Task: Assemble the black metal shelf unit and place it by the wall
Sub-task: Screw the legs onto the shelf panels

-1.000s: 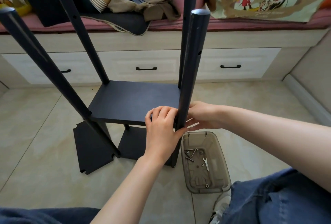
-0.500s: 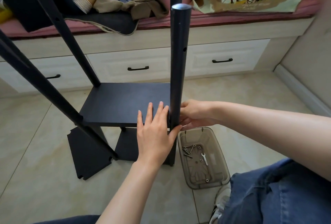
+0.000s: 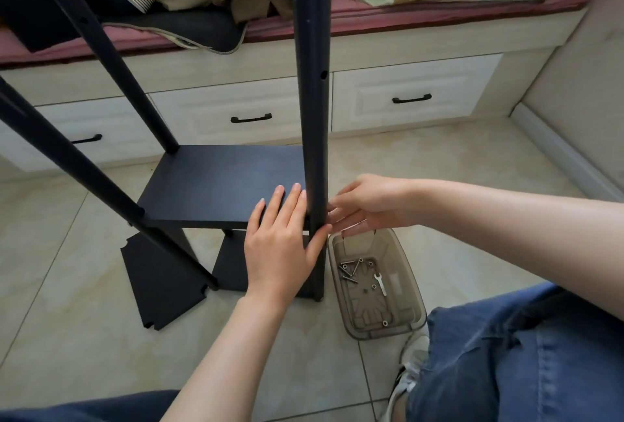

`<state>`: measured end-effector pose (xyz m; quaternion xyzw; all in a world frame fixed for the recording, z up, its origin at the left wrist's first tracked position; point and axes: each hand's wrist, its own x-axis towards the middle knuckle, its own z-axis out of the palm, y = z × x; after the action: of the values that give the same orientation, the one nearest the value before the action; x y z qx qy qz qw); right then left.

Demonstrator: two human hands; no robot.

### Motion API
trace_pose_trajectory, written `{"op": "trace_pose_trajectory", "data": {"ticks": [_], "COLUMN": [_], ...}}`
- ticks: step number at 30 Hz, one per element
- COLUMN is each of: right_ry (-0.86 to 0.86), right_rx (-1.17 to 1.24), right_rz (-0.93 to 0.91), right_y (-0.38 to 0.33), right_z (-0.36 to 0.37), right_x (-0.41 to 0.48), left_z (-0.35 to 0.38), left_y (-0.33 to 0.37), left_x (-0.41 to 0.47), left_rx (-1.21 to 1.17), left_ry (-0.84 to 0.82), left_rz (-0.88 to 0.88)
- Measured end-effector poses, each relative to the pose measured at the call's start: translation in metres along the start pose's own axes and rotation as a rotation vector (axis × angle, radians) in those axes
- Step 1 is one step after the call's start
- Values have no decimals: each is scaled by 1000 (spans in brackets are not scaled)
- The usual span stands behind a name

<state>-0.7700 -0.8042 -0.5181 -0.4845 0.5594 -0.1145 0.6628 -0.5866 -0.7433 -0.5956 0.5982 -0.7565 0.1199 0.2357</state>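
Note:
The black shelf unit stands on the tiled floor with a flat shelf board (image 3: 216, 181) fixed between several upright poles. My left hand (image 3: 283, 249) lies flat on the board's near right corner, fingers straight, thumb against the near pole (image 3: 310, 100). From the right, my right hand (image 3: 368, 202) reaches the same pole at shelf height. Its fingertips pinch a thin silvery piece that looks like a screw, at the joint. A loose black panel (image 3: 158, 279) lies on the floor under the unit's left side.
A clear brown plastic bin (image 3: 413, 293) beside the near pole holds several screws (image 3: 351, 269) and a small wrench (image 3: 381, 283). Behind the unit runs a bench with white drawers (image 3: 250, 117), clothes and cushions on top. A wall (image 3: 574, 100) rises at the right. My knees frame the bottom.
My left hand has let go of the near pole and flattened onto the shelf board. My right hand's fingers have stretched out toward the joint. The view has tilted slightly down.

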Motion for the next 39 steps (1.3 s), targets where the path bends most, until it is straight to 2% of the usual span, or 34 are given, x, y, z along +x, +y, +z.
{"op": "trace_pose_trajectory", "data": {"ticks": [2, 9, 12, 15, 20, 24, 27, 34, 39], "right_ry": [0, -11, -44, -2, 80, 169, 234, 296, 273], "right_rx": [-72, -544, -638, -693, -928, -960, -1093, -1037, -1158], "right_rz": [51, 304, 379, 402, 361, 384, 251, 203, 174], "right_y": [6, 67, 96, 125, 179, 221, 241, 248, 254], "right_z": [-10, -23, -15, -10, -1, 12, 20, 14, 16], "right_x": [-3, 28, 51, 81, 114, 129, 135, 149, 150], "left_z": [0, 8, 12, 13, 12, 11, 10, 8, 6], "left_y": [0, 3, 4, 3, 3, 4, 4, 6, 6], "left_x": [1, -3, -5, -6, -6, -7, -7, -7, -7], "left_rx": [7, -50, -58, -68, -63, -69, -79, -91, -94], "left_ry": [11, 124, 171, 180, 178, 177, 163, 164, 144], "left_rz": [-5, -19, -15, -10, 6, 8, 9, 6, 4]}}
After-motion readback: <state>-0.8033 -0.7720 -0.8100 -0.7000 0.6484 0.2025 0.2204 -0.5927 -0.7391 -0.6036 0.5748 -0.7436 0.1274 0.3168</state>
